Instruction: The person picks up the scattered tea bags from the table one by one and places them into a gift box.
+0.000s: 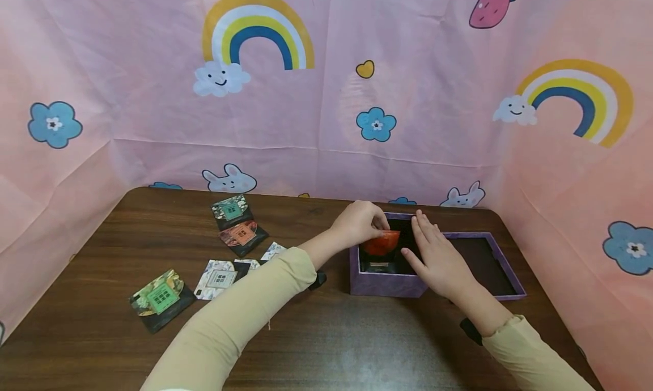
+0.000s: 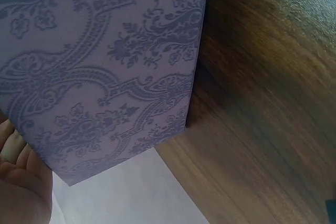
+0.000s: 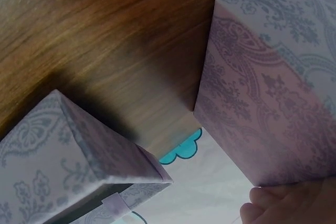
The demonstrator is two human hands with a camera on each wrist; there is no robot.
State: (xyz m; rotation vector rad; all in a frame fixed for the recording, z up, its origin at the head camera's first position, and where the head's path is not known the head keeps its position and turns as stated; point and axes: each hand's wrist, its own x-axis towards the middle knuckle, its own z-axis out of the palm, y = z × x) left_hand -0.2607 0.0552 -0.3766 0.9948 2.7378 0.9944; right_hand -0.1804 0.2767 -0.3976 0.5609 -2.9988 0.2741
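My left hand [image 1: 359, 224] pinches the top of a red and black packet [image 1: 381, 245], which stands upright inside a purple patterned box [image 1: 385, 285]. The box has a dark inside. With fingers extended, my right hand [image 1: 441, 260] rests against the box's right side. In the left wrist view, part of the left hand [image 2: 23, 182] shows behind the box wall [image 2: 105, 77]. The right wrist view shows the fingers of the right hand [image 3: 294, 205] at the box's far edge.
A purple-rimmed lid [image 1: 512, 277] lies right of the box. Left on the brown table [image 1: 326, 345] are a green packet [image 1: 162, 300], a white packet [image 1: 216, 279] among others partly behind the left arm, an orange packet [image 1: 242, 236] and a teal packet [image 1: 232, 209]. A printed cloth [image 1: 326, 107] hangs behind.
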